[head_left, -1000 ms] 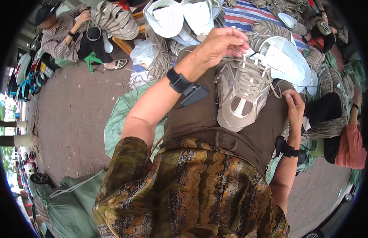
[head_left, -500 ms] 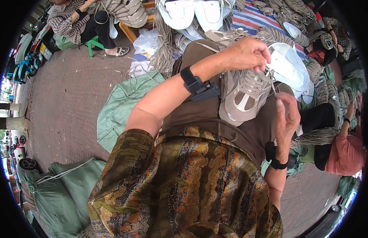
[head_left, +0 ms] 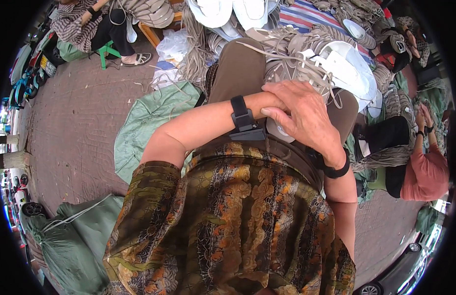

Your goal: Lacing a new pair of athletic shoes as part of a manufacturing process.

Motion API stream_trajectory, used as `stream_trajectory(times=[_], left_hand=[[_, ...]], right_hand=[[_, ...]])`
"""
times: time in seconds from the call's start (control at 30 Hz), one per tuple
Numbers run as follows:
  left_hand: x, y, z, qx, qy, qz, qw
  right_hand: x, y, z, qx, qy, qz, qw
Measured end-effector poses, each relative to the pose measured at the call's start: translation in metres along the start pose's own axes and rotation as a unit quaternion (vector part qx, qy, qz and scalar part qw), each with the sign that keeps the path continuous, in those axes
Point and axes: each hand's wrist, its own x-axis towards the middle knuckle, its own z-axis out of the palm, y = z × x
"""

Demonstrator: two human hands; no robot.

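My right hand (head_left: 309,115) lies across the back of my left hand (head_left: 273,101), its fingers over the far side and its thumb on the near side. Most of my left hand, with all its fingers, is hidden under it. Beneath both hands a beige sneaker (head_left: 278,132) sits on my lap. Only its toe shows below the thumb, along with part of its upper beyond the fingers. Loose beige laces (head_left: 326,78) trail past the fingers. A white shoe-shaped piece (head_left: 343,69) lies just beyond my right knee.
Strung beige shoe parts (head_left: 326,37) are heaped ahead on a striped sheet (head_left: 301,20). Green sacking (head_left: 144,123) lies left of my lap, and a full green sack (head_left: 78,246) stands near left. One person (head_left: 80,29) sits far left, another (head_left: 427,167) at right.
My right hand has come up and left from beside the shoe onto my left hand. My left hand has drawn back from the laces. The shoe is now mostly covered.
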Motion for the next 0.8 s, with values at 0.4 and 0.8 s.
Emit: stream_trajectory(times=[0.4,0.8], left_hand=[[-0.017,-0.013,0.007,-0.017,0.004,-0.040,0.999],[-0.033,-0.016,0.009,-0.016,0.012,-0.063,0.998]], right_hand=[[-0.003,0.013,0.019,0.095,-0.052,0.063,0.992],[-0.003,0.010,0.020,0.091,-0.043,0.067,0.993]])
